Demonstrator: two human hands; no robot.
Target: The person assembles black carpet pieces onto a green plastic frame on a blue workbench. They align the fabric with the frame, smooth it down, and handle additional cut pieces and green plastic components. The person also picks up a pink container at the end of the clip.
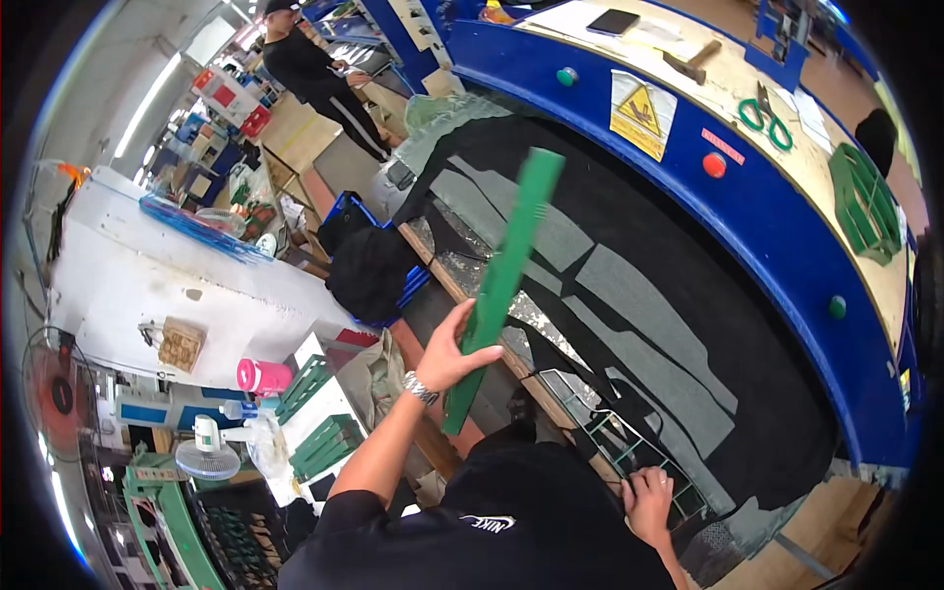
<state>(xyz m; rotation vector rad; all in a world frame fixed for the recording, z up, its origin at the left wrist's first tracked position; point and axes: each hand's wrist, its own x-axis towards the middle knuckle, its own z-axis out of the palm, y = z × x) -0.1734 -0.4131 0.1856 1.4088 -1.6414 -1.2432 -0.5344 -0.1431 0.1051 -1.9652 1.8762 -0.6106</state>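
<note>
My left hand grips a long, narrow green metal bar, thumb on one side and fingers on the other. The bar is held up at a slant over the near edge of the work table. Low on the right, my right hand has its fingers bent over the near end of a metal frame with crossbars. That frame lies on black sheet material. Grey cut-out areas show across the sheet, to the right of the bar.
A blue machine beam with buttons curves along the far side. On its top lie a hammer, green-handled scissors and a green frame. More green frames sit left on a white table. A person stands far back.
</note>
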